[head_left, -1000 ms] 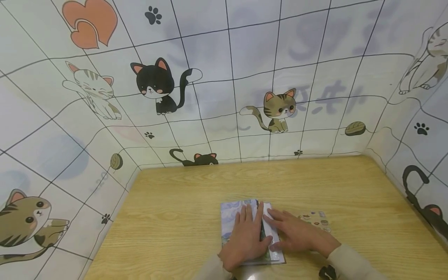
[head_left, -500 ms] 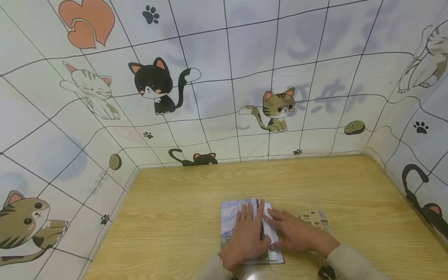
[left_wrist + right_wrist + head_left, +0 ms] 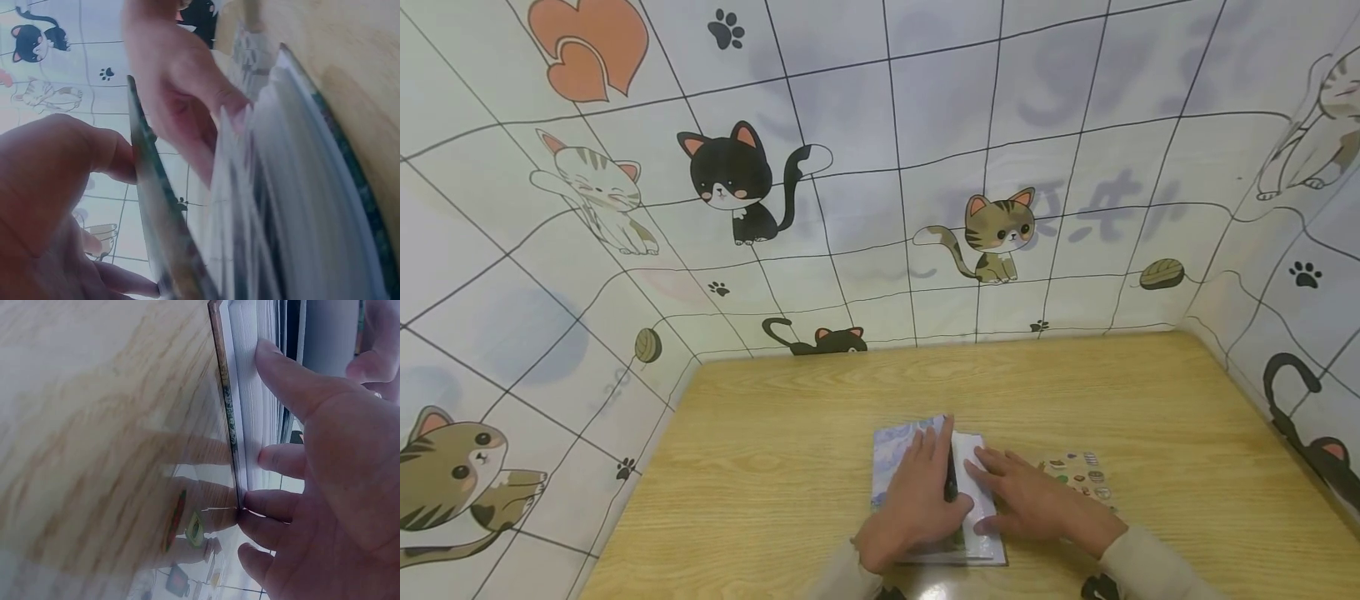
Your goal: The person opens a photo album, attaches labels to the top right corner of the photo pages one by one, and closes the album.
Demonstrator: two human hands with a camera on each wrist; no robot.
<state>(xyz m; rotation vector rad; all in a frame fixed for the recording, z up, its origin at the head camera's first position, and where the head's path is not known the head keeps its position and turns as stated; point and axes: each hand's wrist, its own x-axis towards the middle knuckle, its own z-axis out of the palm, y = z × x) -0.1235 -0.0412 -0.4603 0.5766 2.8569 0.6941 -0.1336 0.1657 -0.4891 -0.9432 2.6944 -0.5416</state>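
Observation:
A hardcover book with a painted, bluish-purple cover lies at the front middle of the table. My left hand rests on its front cover, fingers straight, thumb out over the white pages. In the left wrist view the front cover stands tilted up off the pages, and the left hand touches its outer side with the thumb. My right hand lies at the book's right side. Its fingertips and thumb touch the page edges in the right wrist view, fingers extended.
A sheet with small printed food pictures lies right of the book, partly under the right forearm. The wooden table is bounded at the back and sides by white cloth with cat drawings. A black object shows by the right sleeve.
My left hand has shifted a little to the left, and the front cover's right edge has moved with it, baring more of the white pages. My right hand has stayed in place.

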